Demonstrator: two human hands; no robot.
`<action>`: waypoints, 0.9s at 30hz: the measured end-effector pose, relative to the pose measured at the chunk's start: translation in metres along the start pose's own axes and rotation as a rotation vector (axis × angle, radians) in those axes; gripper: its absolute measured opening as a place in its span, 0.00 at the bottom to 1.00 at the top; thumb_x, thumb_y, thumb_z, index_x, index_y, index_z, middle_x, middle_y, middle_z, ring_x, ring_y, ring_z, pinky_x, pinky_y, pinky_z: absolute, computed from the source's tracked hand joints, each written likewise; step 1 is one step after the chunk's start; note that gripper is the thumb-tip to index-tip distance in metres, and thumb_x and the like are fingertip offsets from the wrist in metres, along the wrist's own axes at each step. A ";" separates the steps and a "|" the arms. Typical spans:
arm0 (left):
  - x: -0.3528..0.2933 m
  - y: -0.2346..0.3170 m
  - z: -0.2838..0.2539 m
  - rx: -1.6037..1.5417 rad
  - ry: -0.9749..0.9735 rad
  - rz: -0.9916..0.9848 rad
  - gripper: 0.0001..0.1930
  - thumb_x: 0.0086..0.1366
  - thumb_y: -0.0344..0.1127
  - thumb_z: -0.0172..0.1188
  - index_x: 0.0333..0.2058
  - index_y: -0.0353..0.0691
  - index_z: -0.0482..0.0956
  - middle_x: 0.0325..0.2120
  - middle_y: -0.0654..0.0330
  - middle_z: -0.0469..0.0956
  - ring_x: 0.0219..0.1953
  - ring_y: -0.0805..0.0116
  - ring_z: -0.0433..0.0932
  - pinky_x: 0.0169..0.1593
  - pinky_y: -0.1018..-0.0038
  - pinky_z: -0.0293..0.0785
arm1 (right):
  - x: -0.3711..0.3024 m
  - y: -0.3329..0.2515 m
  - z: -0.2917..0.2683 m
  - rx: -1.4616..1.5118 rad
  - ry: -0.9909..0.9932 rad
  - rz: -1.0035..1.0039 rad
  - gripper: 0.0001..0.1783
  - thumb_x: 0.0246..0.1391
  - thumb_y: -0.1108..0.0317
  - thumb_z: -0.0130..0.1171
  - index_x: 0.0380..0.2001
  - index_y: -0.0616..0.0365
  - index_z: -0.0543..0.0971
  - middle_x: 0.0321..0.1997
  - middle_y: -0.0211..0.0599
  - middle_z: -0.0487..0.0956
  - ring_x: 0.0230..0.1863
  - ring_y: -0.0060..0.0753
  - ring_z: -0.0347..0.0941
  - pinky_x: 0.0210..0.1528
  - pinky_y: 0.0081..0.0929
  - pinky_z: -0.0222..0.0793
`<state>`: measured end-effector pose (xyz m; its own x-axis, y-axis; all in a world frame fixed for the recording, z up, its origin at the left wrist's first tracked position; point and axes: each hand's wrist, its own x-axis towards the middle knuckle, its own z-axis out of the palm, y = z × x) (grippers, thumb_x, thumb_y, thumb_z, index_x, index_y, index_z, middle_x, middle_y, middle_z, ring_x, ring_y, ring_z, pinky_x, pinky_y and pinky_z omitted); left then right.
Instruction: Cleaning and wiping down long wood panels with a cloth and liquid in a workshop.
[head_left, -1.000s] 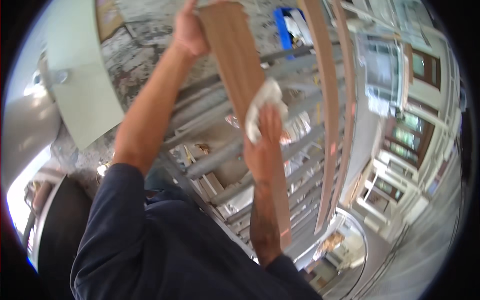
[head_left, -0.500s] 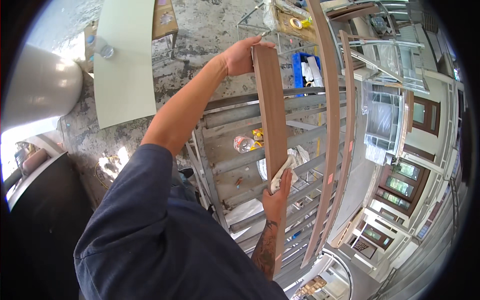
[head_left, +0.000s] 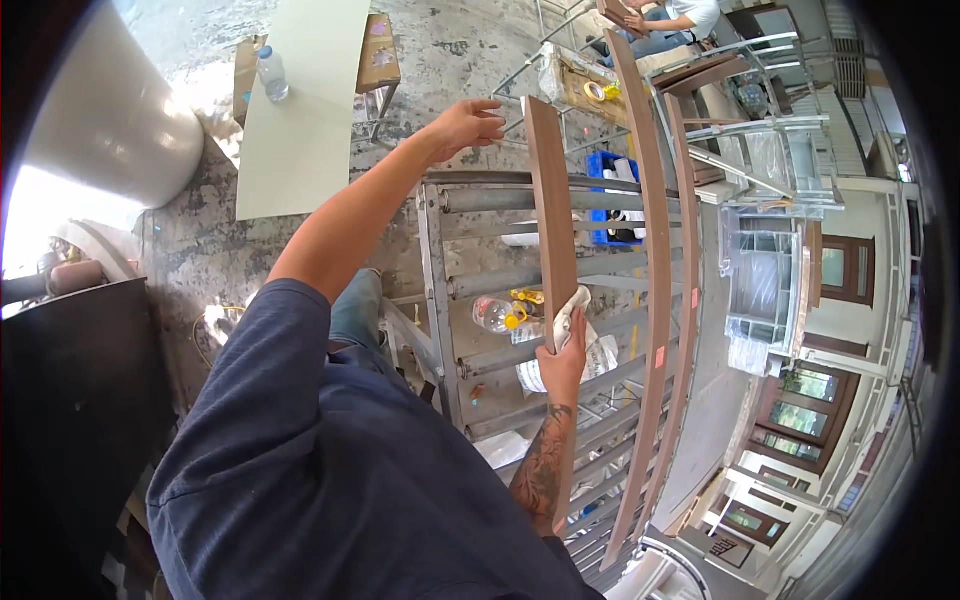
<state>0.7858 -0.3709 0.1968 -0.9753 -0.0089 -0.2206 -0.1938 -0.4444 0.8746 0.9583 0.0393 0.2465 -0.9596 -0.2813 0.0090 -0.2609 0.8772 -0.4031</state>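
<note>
A long brown wooden board (head_left: 550,200) lies across the bars of a grey metal rack (head_left: 432,260). Off the far end of this board, my left hand (head_left: 468,130) is in the air with its fingers apart, holding nothing. My right hand (head_left: 563,362) is closed over a white cloth (head_left: 572,306) and presses it to the board's face and edge about midway along. Part of the cloth is hidden under the fingers. To the right, two more brown boards, a nearer one (head_left: 652,220) and a farther one (head_left: 690,200), rest on the rack, each with a small pink tag.
Beneath the rack are a clear plastic jug (head_left: 490,313) and a blue crate (head_left: 600,220). A pale panel (head_left: 295,130) carries a water bottle (head_left: 272,75). Tape (head_left: 600,92) lies on a bench at the back. Another person (head_left: 680,20) handles brown wood beyond it.
My left hand has let go of the board's far end and moved left off it. My right hand stays on the cloth, slightly farther along. The view has shifted, bringing another person into sight.
</note>
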 end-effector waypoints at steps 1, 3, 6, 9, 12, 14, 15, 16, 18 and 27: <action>0.000 0.002 -0.002 0.043 -0.003 0.038 0.34 0.70 0.38 0.61 0.70 0.37 0.58 0.60 0.55 0.74 0.53 0.68 0.78 0.57 0.71 0.75 | 0.003 -0.002 -0.002 -0.013 0.007 -0.013 0.49 0.40 0.79 0.58 0.70 0.66 0.58 0.72 0.57 0.64 0.74 0.52 0.59 0.74 0.34 0.55; 0.001 0.001 0.000 0.111 0.036 0.082 0.34 0.69 0.39 0.62 0.70 0.39 0.59 0.59 0.55 0.75 0.52 0.69 0.78 0.55 0.72 0.75 | 0.006 -0.005 -0.011 0.025 -0.045 0.074 0.48 0.41 0.78 0.58 0.71 0.66 0.58 0.70 0.58 0.65 0.72 0.52 0.61 0.72 0.34 0.57; 0.010 0.007 0.001 0.284 0.098 0.166 0.32 0.69 0.39 0.63 0.68 0.42 0.64 0.57 0.55 0.76 0.49 0.71 0.79 0.51 0.73 0.76 | 0.011 -0.009 -0.027 0.121 -0.140 0.182 0.46 0.42 0.77 0.56 0.70 0.62 0.61 0.65 0.59 0.71 0.67 0.54 0.68 0.66 0.35 0.63; 0.051 0.011 -0.012 0.375 0.024 0.270 0.27 0.67 0.36 0.64 0.64 0.46 0.72 0.55 0.54 0.78 0.46 0.71 0.80 0.49 0.75 0.77 | 0.004 0.029 -0.036 0.133 -0.206 0.263 0.45 0.41 0.77 0.57 0.69 0.59 0.63 0.61 0.56 0.74 0.62 0.54 0.72 0.64 0.35 0.66; 0.078 0.041 -0.013 0.650 -0.162 0.500 0.24 0.66 0.35 0.66 0.61 0.46 0.75 0.55 0.60 0.78 0.52 0.65 0.79 0.52 0.68 0.78 | 0.007 0.029 -0.040 0.221 -0.209 0.443 0.38 0.40 0.74 0.59 0.61 0.64 0.71 0.54 0.54 0.78 0.55 0.49 0.76 0.59 0.36 0.69; 0.091 0.071 -0.007 0.853 -0.323 0.702 0.22 0.62 0.32 0.67 0.56 0.46 0.77 0.54 0.60 0.77 0.57 0.58 0.76 0.58 0.65 0.74 | 0.008 0.032 -0.045 0.233 -0.183 0.534 0.32 0.38 0.72 0.61 0.53 0.68 0.77 0.45 0.54 0.81 0.46 0.49 0.79 0.51 0.38 0.73; 0.102 0.079 -0.002 0.977 -0.427 0.871 0.22 0.61 0.30 0.67 0.55 0.46 0.77 0.53 0.59 0.76 0.58 0.57 0.74 0.60 0.65 0.73 | -0.001 0.045 -0.045 0.255 -0.159 0.580 0.31 0.38 0.72 0.61 0.52 0.69 0.77 0.42 0.53 0.82 0.44 0.49 0.80 0.49 0.38 0.73; 0.108 0.085 0.009 0.958 -0.505 0.879 0.19 0.59 0.31 0.66 0.50 0.48 0.76 0.48 0.57 0.75 0.56 0.52 0.73 0.58 0.62 0.72 | -0.006 0.057 -0.045 0.280 -0.125 0.622 0.30 0.38 0.71 0.62 0.50 0.70 0.77 0.39 0.53 0.82 0.41 0.49 0.80 0.47 0.38 0.74; 0.126 0.088 0.019 1.020 -0.642 0.882 0.18 0.60 0.31 0.66 0.49 0.47 0.76 0.47 0.58 0.75 0.54 0.53 0.74 0.56 0.61 0.73 | 0.010 0.043 -0.050 0.207 -0.171 0.590 0.31 0.39 0.73 0.63 0.53 0.65 0.77 0.40 0.46 0.83 0.42 0.39 0.80 0.46 0.35 0.74; 0.179 0.105 0.067 1.115 -1.045 0.826 0.12 0.61 0.27 0.65 0.43 0.41 0.74 0.40 0.58 0.75 0.43 0.52 0.79 0.46 0.60 0.76 | 0.050 0.012 -0.077 0.261 -0.170 0.926 0.31 0.37 0.69 0.68 0.50 0.66 0.78 0.38 0.44 0.84 0.40 0.38 0.81 0.47 0.34 0.75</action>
<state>0.5835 -0.3592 0.2780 -0.4114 0.8388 0.3566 0.8147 0.1631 0.5565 0.8993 0.0661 0.3122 -0.7399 0.4052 -0.5370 0.6394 0.6717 -0.3742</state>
